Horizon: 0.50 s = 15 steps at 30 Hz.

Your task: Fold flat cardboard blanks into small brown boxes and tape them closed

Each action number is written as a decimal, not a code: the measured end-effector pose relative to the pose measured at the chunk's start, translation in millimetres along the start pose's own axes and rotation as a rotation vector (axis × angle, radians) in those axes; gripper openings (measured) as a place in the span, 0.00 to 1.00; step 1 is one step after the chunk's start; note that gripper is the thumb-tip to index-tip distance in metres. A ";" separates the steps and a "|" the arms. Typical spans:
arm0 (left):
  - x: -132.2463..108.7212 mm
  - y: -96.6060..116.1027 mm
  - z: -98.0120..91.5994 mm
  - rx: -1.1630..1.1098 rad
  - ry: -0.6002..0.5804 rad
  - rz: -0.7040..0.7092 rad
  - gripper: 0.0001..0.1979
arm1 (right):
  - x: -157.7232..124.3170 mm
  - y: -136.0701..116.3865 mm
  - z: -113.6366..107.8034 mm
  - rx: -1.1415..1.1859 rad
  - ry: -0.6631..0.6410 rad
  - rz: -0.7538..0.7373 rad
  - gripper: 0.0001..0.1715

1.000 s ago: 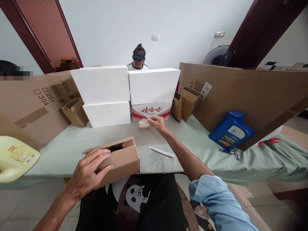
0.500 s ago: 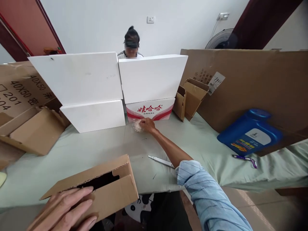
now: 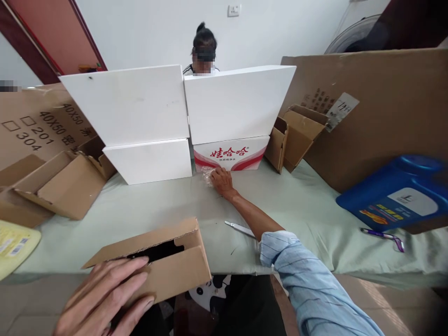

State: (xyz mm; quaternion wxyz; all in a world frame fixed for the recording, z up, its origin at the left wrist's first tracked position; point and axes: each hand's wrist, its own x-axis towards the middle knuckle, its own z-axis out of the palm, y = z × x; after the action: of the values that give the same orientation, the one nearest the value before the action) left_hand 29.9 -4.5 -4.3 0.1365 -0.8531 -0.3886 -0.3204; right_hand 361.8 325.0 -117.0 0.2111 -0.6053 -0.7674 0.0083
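Head-worn camera; faces forward, down across tabletop (image 3: 157,203); left hand (image 3: 100,294) nearest; lower-right corner perhaps blurred.

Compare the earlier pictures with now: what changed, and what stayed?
The right hand moved lower and slightly left with the clear plastic, by the red-and-white box. Nothing visibly released. The left hand stays on the open carton; the knife stays put.

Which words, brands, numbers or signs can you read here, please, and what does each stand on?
"娃哈哈®": red-and-white box
"饮用纯净水": same box, smaller, beneath
"201": large left carton
"304": same carton
"40X50 密": same carton
"40X50": same carton; the character after it is unclear
Too small or blurred to read: print on the large right carton, handwriting on its white tag, labels on the blue bottle and yellow bottle.
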 end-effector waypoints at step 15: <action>-7.1 -33.4 -51.3 -0.142 -0.253 -0.149 0.17 | -143.3 -114.0 -157.3 0.562 0.244 -0.742 0.18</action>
State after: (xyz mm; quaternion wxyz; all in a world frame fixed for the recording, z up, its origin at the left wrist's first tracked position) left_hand -21.3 -11.2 29.4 0.0016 -0.8628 -0.4413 -0.2466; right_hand 334.3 122.7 11.8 0.4437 -0.2066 -0.8693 0.0684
